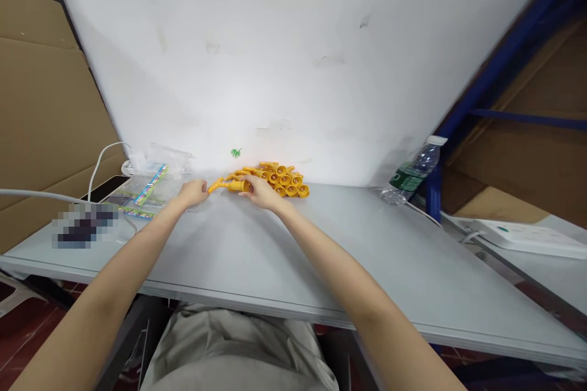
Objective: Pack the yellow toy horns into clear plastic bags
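Both arms reach far across a grey table (348,256) toward the white wall. My left hand (193,192) is closed on the thin end of a yellow plastic piece (228,185), and my right hand (262,193) grips its thicker end. Just behind the right hand lies a pile of similar yellow plastic parts (282,178), several with round open cups. The held piece sits just above the tabletop, between the two hands.
Clear plastic bags with colourful printed strips (151,186) lie left of the hands, beside a white cable (98,165) and a dark device (106,188). A water bottle (413,172) lies at the right. A white power strip (527,237) sits far right. Cardboard stands at the left.
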A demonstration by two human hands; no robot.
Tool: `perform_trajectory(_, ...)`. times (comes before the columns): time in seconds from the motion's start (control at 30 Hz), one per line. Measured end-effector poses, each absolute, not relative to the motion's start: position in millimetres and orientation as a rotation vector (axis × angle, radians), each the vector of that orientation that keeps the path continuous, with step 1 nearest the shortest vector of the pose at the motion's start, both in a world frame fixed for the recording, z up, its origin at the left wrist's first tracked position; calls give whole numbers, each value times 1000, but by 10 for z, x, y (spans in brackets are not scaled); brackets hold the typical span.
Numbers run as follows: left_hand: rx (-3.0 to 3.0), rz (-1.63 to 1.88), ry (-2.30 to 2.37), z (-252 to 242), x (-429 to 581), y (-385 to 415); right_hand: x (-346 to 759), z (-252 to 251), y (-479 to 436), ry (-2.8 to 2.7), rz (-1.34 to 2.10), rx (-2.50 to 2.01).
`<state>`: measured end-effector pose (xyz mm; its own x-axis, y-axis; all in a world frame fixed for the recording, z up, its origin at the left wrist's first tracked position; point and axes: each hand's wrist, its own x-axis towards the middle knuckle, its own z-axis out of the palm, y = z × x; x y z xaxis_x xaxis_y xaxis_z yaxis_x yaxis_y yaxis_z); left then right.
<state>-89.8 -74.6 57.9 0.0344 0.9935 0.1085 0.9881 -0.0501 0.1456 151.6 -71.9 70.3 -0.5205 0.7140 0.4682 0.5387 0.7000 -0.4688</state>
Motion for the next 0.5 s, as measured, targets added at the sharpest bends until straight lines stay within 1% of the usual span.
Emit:
perform_trajectory(0.13,2381,434,1952,571,-1032,-754,1539,689,-742,-2240,482,-959)
perform_trajectory(0.27,2401,574,1865,626,-1065,-773,1581,731,-744,-2226,516,-955)
perform_trajectory(0.4,2376,698,1801,765,-930,-878,1613,788,-802,-2214,507,-967)
perform_trajectory(0.5,2409,723,1723,859,-689,-1032,1629,852,-896,-2261,545,-880)
